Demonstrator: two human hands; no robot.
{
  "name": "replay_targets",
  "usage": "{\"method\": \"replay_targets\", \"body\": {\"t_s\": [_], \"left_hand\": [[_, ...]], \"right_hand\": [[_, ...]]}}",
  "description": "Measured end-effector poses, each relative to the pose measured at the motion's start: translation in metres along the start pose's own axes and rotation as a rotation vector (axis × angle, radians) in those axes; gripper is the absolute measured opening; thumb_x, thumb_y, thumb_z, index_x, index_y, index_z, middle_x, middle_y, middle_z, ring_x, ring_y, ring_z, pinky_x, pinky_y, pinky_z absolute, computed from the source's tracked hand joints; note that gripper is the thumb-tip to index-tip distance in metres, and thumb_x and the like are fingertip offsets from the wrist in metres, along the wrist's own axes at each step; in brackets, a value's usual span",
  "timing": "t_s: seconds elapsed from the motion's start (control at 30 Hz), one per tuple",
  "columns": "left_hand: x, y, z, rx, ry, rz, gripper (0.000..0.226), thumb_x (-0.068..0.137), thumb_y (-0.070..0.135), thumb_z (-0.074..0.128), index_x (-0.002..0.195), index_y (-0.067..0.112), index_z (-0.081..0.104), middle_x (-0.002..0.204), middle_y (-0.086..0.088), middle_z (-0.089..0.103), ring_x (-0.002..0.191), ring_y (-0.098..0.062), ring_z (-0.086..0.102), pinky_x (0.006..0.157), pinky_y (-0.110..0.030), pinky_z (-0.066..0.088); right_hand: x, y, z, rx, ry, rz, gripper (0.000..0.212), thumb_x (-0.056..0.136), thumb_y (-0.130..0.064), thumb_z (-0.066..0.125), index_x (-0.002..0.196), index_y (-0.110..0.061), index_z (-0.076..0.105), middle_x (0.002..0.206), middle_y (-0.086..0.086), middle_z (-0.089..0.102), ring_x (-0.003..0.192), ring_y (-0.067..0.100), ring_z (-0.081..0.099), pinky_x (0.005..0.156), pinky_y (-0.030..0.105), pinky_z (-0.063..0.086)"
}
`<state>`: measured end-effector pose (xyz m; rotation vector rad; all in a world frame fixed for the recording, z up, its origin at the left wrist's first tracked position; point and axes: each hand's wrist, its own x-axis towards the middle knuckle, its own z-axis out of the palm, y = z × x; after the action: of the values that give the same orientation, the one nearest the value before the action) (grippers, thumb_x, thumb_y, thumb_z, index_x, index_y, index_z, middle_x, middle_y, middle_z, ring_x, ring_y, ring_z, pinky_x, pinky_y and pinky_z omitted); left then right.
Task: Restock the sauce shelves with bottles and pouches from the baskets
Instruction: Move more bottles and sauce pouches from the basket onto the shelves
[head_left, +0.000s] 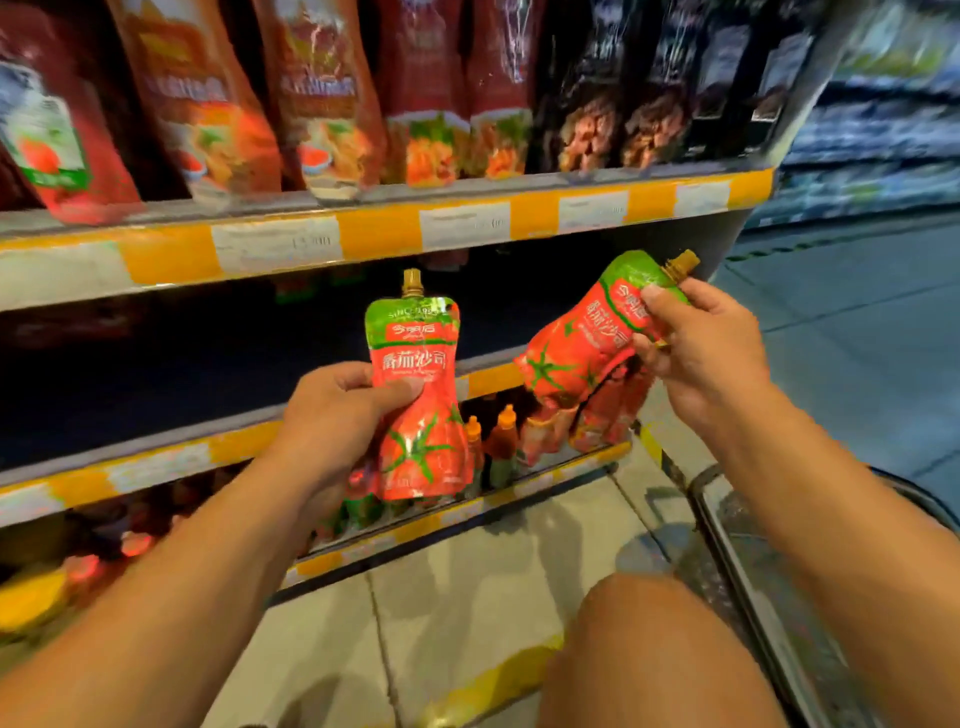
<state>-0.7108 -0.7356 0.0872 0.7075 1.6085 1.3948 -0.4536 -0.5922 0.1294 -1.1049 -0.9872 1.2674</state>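
My left hand (340, 410) grips a red and green tomato sauce pouch (421, 395) by its middle, upright, gold cap on top. My right hand (696, 348) pinches a second, matching pouch (582, 348) near its green top; this one leans to the right with its cap pointing up and right. Both pouches hang in front of the dark middle shelf (171, 457), whose interior is too dark to make out. More pouches of the same kind (597, 415) stand on the lower shelf at the right end, beside small orange-capped bottles (504, 441).
The top shelf (379, 228) holds a row of large red and dark sauce pouches behind a yellow price rail. A basket rim (727, 545) lies on the floor at my right, beside my knee (654, 654). An aisle with blurred shelves runs off at the far right.
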Motion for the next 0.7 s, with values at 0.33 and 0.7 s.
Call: {"method": "replay_targets", "body": {"t_s": [0.33,0.7], "left_hand": [[0.098,-0.032,0.019,-0.097,0.002,-0.038,0.017,0.09,0.019,0.079,0.102,0.007,0.076,0.098,-0.021,0.078,0.073,-0.029,0.073,0.072,-0.048,0.057],[0.134,-0.034,0.024,-0.146,-0.069,-0.034,0.016,0.091,0.02,0.078,0.106,0.014,0.076,0.084,-0.006,0.081,0.067,-0.016,0.077,0.051,-0.028,0.057]], "right_hand": [[0.102,0.038,0.006,0.089,0.11,0.192,0.011,0.1,-0.011,0.067,0.09,-0.016,0.065,0.081,0.002,0.07,0.063,0.006,0.061,0.047,0.014,0.047],[0.194,0.038,0.035,-0.001,0.108,0.079,0.023,0.099,0.0,0.046,0.105,-0.021,0.055,0.075,-0.001,0.066,0.049,0.006,0.048,0.042,0.018,0.032]]}}
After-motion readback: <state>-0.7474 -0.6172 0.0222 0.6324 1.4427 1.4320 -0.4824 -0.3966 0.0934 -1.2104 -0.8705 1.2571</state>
